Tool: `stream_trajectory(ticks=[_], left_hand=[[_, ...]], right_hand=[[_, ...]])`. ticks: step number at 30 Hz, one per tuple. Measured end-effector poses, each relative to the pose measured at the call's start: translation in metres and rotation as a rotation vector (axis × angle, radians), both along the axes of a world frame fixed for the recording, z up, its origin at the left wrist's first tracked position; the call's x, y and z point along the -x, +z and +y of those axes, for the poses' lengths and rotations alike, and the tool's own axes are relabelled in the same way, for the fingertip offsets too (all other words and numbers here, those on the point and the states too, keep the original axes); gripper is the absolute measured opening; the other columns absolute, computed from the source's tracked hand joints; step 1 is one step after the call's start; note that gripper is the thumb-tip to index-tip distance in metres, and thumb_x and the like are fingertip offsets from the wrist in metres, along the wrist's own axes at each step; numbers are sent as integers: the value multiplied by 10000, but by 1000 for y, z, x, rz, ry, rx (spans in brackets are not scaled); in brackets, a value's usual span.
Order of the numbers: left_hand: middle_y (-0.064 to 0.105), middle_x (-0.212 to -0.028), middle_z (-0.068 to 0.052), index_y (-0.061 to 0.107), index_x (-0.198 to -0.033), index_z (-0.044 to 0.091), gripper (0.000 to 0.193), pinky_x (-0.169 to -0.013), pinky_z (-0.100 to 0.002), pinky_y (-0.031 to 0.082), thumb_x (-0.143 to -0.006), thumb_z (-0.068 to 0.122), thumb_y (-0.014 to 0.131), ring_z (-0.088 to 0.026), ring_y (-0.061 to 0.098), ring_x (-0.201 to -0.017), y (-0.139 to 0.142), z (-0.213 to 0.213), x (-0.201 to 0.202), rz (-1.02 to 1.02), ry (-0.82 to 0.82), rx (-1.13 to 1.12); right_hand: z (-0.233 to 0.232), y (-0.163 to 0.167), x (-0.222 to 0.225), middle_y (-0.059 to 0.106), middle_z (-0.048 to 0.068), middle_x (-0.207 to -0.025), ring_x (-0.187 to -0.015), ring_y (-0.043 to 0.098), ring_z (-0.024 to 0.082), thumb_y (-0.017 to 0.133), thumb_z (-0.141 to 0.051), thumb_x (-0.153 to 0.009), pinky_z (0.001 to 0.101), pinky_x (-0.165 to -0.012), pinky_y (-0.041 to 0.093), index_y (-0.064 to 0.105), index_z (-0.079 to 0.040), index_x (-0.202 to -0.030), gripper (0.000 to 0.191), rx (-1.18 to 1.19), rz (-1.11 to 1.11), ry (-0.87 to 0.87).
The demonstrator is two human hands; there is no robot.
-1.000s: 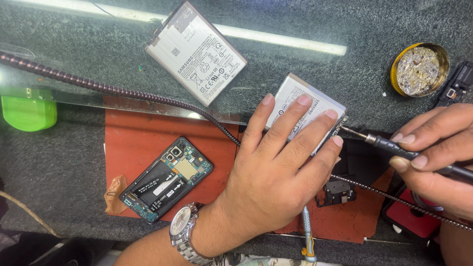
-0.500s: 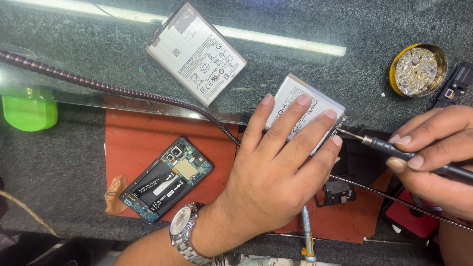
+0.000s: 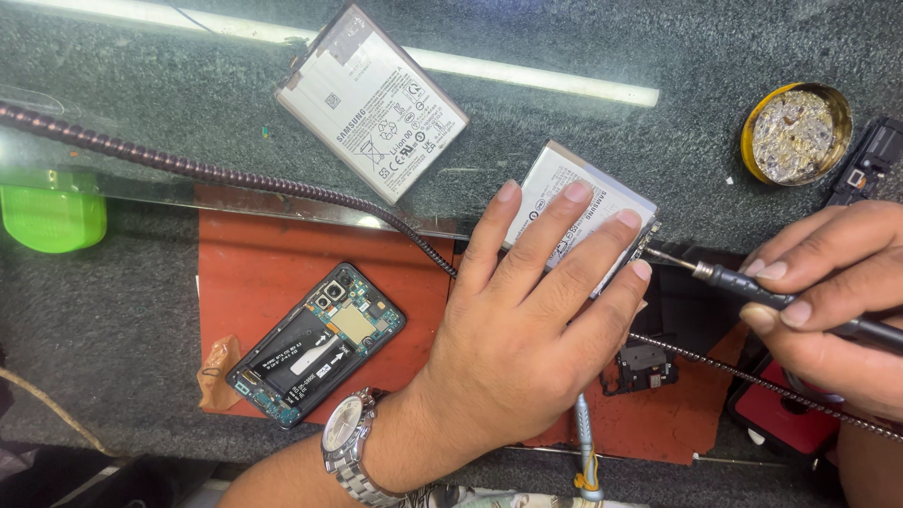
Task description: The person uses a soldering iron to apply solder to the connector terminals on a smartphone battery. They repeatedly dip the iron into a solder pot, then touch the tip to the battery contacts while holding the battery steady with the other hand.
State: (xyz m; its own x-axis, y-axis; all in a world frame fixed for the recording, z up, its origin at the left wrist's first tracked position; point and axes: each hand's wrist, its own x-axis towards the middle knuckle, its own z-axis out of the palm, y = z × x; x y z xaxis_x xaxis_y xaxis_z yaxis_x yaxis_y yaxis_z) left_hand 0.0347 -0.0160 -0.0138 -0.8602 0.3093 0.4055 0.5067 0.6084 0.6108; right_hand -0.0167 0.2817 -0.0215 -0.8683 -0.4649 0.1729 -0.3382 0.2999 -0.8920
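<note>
My left hand (image 3: 527, 320) lies flat with spread fingers on a white phone battery (image 3: 562, 183), pressing it onto the bench. My right hand (image 3: 828, 301) grips a dark soldering iron (image 3: 752, 287) like a pen; its tip touches the battery's right corner by my left ring finger. A second, larger white battery (image 3: 372, 103) lies apart on the glass farther back. An opened phone (image 3: 315, 343) with its board and cameras exposed rests on the red mat (image 3: 254, 273), left of my left wrist.
A coiled dark cable (image 3: 216, 174) runs from the far left toward the hands. A round tin of metal wool (image 3: 795, 132) sits at the back right. A green object (image 3: 52, 216) is at the left. A small black part (image 3: 644, 367) and a screwdriver (image 3: 588, 452) lie near my palm.
The soldering iron's tip has crept slightly left toward the battery's corner. My left hand has stayed pressed on the battery.
</note>
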Motion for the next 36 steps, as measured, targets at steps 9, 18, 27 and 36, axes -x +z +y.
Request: stream_trajectory(ticks=[9,18,27,36], left_hand=[[600,-1478,-115,715,-1240,74,225,-1257,-613,312,-1058,193,656,-351,503,-1477,0,0,-1,3,5,0],[607,-1464,-107,713,-1220,80,205,-1259,-609,308,-1056,201,721,-352,502,-1476,0,2,-1,34,15,4],[605,-1438,-116,718,-1209,76,229,-1276,-626,313,-1010,187,746,-364,513,-1435,4,4,-2,78,25,29],[605,-1429,-107,731,-1195,90,210,-1282,-618,300,-1019,202,742,-351,500,-1437,6,7,-7,96,40,50]], right_hand=[[1,-1,1,652,27,-1004,-947,744,180,808,14,-730,266,-801,668,631,-170,-790,262,-13,14,10],[-3,4,3,624,26,-1034,-993,741,187,770,13,-769,292,-859,672,582,-165,-892,286,122,-14,15],[-14,18,-1,643,74,-983,-936,738,185,799,36,-827,253,-814,659,598,-117,-916,267,-20,94,-8],[-20,29,-3,668,118,-1067,-924,738,164,801,30,-831,232,-789,647,634,-82,-940,228,-26,110,2]])
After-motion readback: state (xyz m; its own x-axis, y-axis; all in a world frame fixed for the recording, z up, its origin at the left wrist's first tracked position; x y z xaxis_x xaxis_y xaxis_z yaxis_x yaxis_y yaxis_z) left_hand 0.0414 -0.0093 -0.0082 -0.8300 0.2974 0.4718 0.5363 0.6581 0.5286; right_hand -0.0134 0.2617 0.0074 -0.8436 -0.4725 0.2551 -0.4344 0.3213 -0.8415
